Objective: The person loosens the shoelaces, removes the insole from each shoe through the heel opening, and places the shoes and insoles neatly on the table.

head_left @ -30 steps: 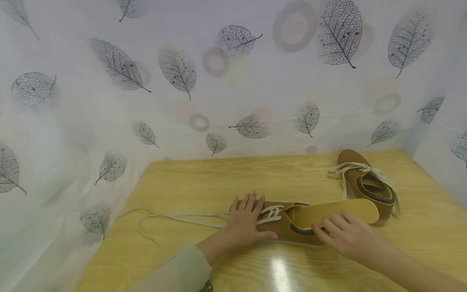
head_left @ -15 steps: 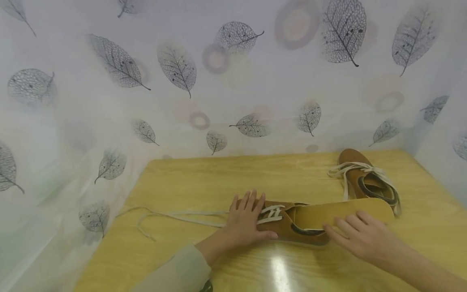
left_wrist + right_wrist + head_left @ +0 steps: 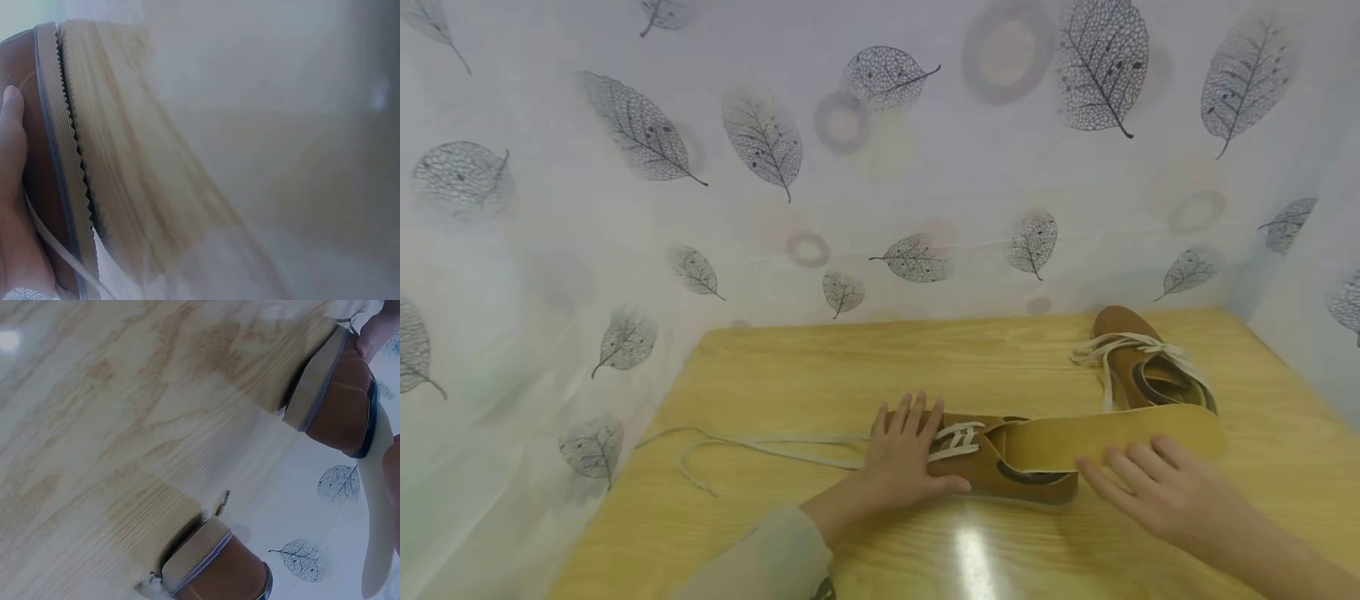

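In the head view a brown lace-up shoe (image 3: 992, 477) lies on its sole, toe to the left. My left hand (image 3: 898, 462) rests across its toe with fingers spread straight. The left wrist view has a thumb (image 3: 12, 119) against the shoe's side. My right hand (image 3: 1165, 492) pinches the near edge of a tan insole (image 3: 1112, 437). One end of this insole sits inside the shoe opening; the rest sticks out to the right, above the table. The right wrist view shows the insole (image 3: 377, 531) edge-on, rising from the shoe's heel. The hand's fingertips behind the insole are hidden.
A second brown shoe (image 3: 1123, 367) with tied cream laces stands at the back right, partly behind the insole. Loose laces (image 3: 775, 446) trail left across the wooden table (image 3: 880, 358). Leaf-patterned white sheeting (image 3: 850, 208) encloses the back and sides.
My right hand has moved right with the insole, and more of it shows outside the shoe. My left hand and the shoe have stayed in place.
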`<state>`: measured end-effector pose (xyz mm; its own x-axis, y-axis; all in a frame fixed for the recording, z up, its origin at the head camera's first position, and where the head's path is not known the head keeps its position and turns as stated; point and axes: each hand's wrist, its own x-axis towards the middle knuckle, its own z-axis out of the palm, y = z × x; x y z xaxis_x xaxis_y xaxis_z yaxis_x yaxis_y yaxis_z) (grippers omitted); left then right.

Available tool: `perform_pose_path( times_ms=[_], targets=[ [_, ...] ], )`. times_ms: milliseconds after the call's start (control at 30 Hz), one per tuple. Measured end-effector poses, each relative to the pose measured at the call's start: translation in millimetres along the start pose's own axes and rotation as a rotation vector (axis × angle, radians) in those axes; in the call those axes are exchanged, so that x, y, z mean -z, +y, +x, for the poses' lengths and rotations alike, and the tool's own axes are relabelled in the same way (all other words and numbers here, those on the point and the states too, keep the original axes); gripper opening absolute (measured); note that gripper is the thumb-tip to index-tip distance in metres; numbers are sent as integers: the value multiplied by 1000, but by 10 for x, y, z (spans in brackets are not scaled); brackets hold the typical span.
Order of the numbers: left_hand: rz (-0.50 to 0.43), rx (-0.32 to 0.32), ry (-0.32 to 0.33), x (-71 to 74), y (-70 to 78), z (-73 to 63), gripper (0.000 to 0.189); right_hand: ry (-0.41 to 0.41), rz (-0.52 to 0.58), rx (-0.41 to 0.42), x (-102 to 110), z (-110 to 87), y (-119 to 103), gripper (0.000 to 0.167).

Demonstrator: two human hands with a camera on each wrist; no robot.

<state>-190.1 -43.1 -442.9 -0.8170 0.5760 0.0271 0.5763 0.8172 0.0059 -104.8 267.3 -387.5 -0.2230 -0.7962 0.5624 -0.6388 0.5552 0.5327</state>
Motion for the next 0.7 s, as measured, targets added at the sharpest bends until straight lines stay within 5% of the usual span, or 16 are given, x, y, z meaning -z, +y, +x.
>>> perform_pose_path(
  times_ms=[200,500,700],
  targets=[
    [-5,2,2,-22,-20,-2,110,-131,-57,23,-77,72,-67,49],
    [-19,-12,14,-53,-18,14,110,91,-7,15,-145,193,-100,42],
    [-14,-19,22,-50,-12,10,111,146,18,3,-63,129,-58,38]
  ],
)
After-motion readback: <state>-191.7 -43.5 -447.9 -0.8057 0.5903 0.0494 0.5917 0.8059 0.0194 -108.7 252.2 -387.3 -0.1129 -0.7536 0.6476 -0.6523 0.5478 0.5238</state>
